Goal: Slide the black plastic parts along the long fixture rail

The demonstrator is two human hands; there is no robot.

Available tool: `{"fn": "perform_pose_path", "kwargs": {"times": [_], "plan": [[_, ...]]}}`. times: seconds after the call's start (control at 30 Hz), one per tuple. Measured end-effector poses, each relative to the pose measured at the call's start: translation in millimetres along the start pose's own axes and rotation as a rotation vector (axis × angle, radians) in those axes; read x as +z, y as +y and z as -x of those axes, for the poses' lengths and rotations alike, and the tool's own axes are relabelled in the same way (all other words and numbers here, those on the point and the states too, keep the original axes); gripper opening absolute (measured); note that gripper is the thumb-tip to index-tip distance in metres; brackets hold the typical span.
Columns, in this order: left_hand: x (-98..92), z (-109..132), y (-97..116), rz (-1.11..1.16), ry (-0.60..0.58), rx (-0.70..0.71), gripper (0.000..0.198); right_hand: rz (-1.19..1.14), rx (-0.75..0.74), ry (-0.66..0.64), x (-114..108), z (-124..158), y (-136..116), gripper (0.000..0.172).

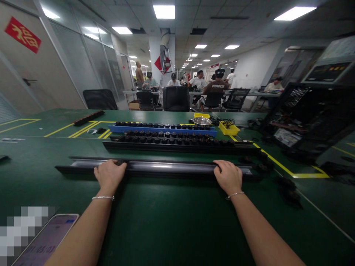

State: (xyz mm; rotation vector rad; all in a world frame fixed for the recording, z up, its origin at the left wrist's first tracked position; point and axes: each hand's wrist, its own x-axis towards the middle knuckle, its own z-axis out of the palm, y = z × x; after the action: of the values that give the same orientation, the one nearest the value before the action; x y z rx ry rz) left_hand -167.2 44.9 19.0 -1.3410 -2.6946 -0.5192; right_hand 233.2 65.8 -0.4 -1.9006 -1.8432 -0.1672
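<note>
A long black channel (172, 168) with a shiny inner face lies crosswise on the green table in front of me. Toward its left end, my left hand (110, 175) is closed over it, fingers bent down across the far wall. A small dark piece (120, 162) shows beside that thumb; whether the hand grips it too I cannot tell. My right hand (229, 177) grips the channel near its right end, its fingertips mostly hidden. Just beyond lie another black channel (177, 147) with rows of round black parts (172, 140) and a blue channel (166, 130) carrying similar parts.
A phone (52, 238) lies at the lower left. Loose dark parts (288, 192) sit at the right, near an opened computer case (294, 111). Behind the channels are a yellow bin (229, 128) and a metal dish (202, 121). Several people work at far tables.
</note>
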Motion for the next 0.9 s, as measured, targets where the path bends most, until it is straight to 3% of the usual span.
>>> {"fn": "perform_pose_path", "kwargs": {"times": [0.2,0.9], "plan": [[-0.6,3,3,-0.005,-0.021,0.032,0.049,-0.007,-0.018,0.042,4,0,2,0.034],[3.6,15,23,0.02,-0.049,0.12,0.049,0.006,-0.006,0.003,0,0,0,0.035]]}}
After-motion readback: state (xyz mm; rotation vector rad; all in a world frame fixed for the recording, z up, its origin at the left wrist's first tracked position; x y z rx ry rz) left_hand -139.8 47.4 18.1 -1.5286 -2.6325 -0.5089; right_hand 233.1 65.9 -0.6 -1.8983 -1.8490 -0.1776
